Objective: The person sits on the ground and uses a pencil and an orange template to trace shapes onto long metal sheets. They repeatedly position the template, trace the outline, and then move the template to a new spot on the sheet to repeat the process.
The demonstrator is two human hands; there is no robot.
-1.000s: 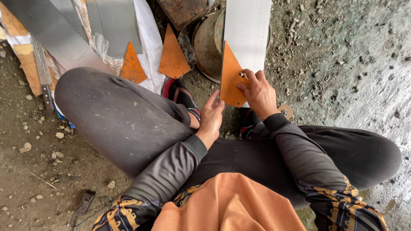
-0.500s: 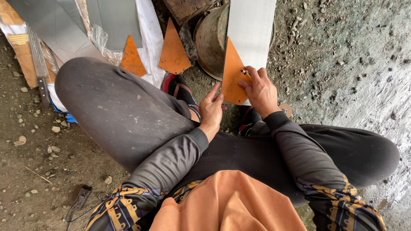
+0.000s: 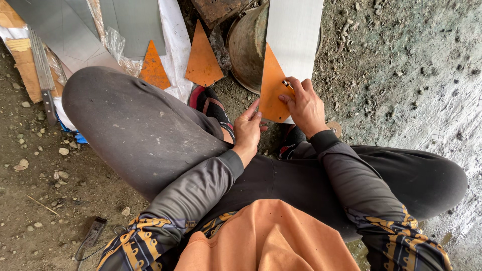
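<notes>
I see my left hand steadying the near left edge of an orange triangle laid flat on a pale metal strip. My right hand rests on the triangle's right edge, its fingers pinching a pencil against the strip. A rusty round pot sits under the strip's far part. Two more orange triangles lie to the left, near grey metal sheets on the dirt ground.

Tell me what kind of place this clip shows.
Probably an informal outdoor metalwork spot on bare ground. The person sits on dirt and gravel, with metal sheets, orange triangles and a rusty pot around them.
</notes>
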